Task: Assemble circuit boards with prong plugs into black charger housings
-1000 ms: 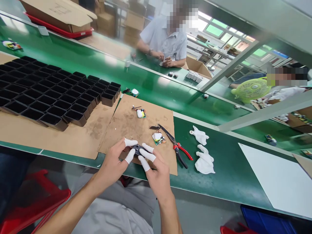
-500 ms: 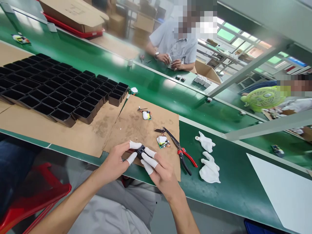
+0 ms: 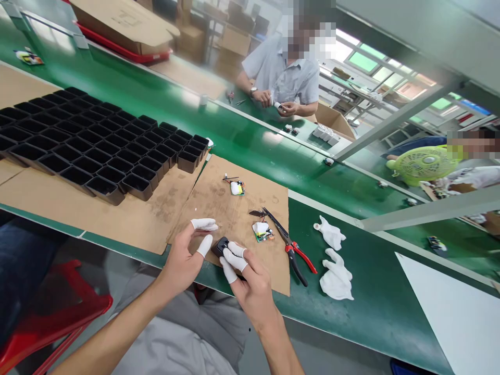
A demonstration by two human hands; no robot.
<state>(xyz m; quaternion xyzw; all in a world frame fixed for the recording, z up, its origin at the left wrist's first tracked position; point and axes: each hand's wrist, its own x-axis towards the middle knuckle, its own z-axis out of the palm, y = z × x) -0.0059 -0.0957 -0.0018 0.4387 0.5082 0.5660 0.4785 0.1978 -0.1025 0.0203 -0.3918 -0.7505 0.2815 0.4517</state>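
Two hands in white finger cots work a small black plastic part (image 3: 220,245) at the lower centre of the frame.

The right hand (image 3: 250,278) pinches the part between its capped thumb and fingertips (image 3: 235,250), just above the near edge of a brown cardboard sheet (image 3: 219,208). The left hand (image 3: 183,259) is spread, its index finger lifted clear and its thumb beside the part; whether the thumb touches it cannot be told. To the right on the cardboard lie a small green circuit board with a white block (image 3: 263,230) and red-handled pliers (image 3: 291,246), with two white cloth gloves (image 3: 335,260) on the green conveyor belt (image 3: 371,281) beyond. A black tray of open square cells (image 3: 97,146) fills the left of the frame. A person in a grey shirt (image 3: 285,73) sits across the belt at upper centre.
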